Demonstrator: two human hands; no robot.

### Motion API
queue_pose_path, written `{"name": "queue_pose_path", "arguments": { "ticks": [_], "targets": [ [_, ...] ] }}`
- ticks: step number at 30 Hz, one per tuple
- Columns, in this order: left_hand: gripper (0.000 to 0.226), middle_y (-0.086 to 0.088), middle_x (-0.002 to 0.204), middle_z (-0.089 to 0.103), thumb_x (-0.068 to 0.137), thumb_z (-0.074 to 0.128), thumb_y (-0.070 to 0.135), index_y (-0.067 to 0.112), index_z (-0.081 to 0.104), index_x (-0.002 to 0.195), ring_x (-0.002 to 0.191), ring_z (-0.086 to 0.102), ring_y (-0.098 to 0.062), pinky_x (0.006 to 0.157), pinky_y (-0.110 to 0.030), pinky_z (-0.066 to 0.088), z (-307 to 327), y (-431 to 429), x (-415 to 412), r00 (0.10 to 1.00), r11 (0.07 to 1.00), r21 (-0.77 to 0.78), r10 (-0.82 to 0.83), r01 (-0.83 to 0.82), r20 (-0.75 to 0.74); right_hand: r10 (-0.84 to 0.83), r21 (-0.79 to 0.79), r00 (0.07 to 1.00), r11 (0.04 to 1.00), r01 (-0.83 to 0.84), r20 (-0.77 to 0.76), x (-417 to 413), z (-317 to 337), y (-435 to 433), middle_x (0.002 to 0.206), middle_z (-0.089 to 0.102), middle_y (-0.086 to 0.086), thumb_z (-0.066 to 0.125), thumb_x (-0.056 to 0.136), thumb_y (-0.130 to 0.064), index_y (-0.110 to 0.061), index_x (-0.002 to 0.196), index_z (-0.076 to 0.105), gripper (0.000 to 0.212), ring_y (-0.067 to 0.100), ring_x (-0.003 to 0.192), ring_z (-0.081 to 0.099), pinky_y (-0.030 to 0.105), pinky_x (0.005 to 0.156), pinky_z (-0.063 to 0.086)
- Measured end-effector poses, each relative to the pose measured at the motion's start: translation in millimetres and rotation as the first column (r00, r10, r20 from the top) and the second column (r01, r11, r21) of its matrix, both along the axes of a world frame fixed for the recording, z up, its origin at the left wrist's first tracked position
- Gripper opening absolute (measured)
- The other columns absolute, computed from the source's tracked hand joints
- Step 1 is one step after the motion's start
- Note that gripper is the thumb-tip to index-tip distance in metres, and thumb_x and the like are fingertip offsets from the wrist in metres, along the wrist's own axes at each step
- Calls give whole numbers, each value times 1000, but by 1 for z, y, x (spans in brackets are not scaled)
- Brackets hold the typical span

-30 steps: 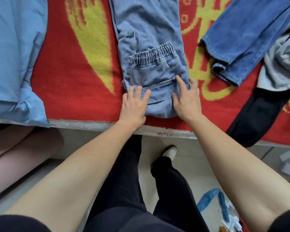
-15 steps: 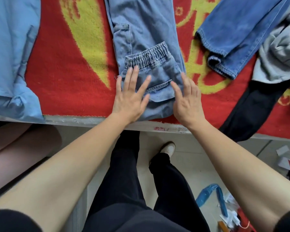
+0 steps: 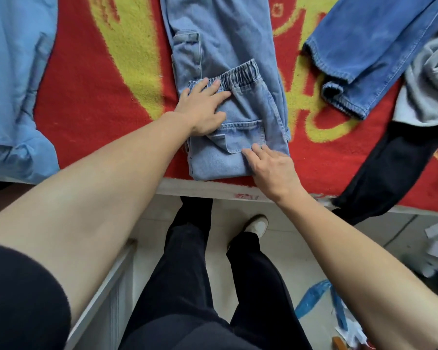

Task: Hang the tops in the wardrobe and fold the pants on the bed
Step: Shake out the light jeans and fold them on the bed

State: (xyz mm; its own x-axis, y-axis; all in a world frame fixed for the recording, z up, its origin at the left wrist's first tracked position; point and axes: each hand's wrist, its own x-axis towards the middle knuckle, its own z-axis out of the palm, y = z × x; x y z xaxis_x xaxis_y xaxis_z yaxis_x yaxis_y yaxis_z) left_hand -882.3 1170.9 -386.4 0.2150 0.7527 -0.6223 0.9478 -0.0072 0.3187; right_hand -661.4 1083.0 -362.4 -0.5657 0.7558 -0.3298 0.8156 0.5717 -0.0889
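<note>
The pale blue denim pants with an elastic waistband (image 3: pixel 240 114) lie at the near edge of the red and yellow fleece bed cover (image 3: pixel 91 109), waist end doubled over the legs. The left hand (image 3: pixel 202 107) presses flat, fingers spread, near the waistband; the right hand (image 3: pixel 271 165) rests straight-fingered on the near corner. The fold is being smoothed; the next move likely calls for another fold.

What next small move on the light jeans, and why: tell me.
Probably flip the folded section away once more. On the light jeans, the waistband end is doubled over, the legs run on unfolded beyond it, and the left hand and right hand lie flat on the fold.
</note>
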Motion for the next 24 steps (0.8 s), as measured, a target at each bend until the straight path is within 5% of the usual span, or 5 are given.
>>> {"name": "queue_pose_path", "arguments": {
  "ticks": [3,10,16,19,24],
  "targets": [
    [59,-1,163,18,93,43,34,31,32,151,150,12,-24,120,-48,16,8,-7,2,998,999,-23,39,-38,54,-24,-78,996,997,18,-81,4,34,11,83,72,3,71,70,-14,-16,99,72,29,28,69,71,32,50,48],
    [46,-19,123,64,93,43,13,21,59,135,106,60,-24,88,-26,46,48,-57,27,889,853,-487,358,-188,284,-22,-445,1000,895,28,18,28,117,14,84,75,2,68,69,-33,-34,104,76,35,32,84,68,32,69,52],
    [22,-1,82,76,97,51,26,11,67,100,88,70,-18,63,-20,54,56,-43,-6,124,272,-706,959,-654,254,-181,-443,977,889,115,-111,-12,148,124,56,59,1,62,64,-40,-17,82,72,31,11,61,60,30,59,46],
    [51,2,71,73,94,43,59,20,72,80,66,71,-15,68,-28,53,46,-27,-35,-249,72,-802,931,-593,268,-291,-230,921,945,234,-258,-47,137,207,98,74,4,66,75,-37,-23,112,72,40,19,96,65,32,84,50],
    [68,-5,123,69,88,49,69,17,61,129,109,68,-22,91,-42,56,31,4,-39,-263,186,-788,877,-587,402,-262,-183,965,950,251,-33,-78,73,248,149,43,17,49,98,-44,-16,152,35,62,35,137,40,43,112,35]
  ]
}}
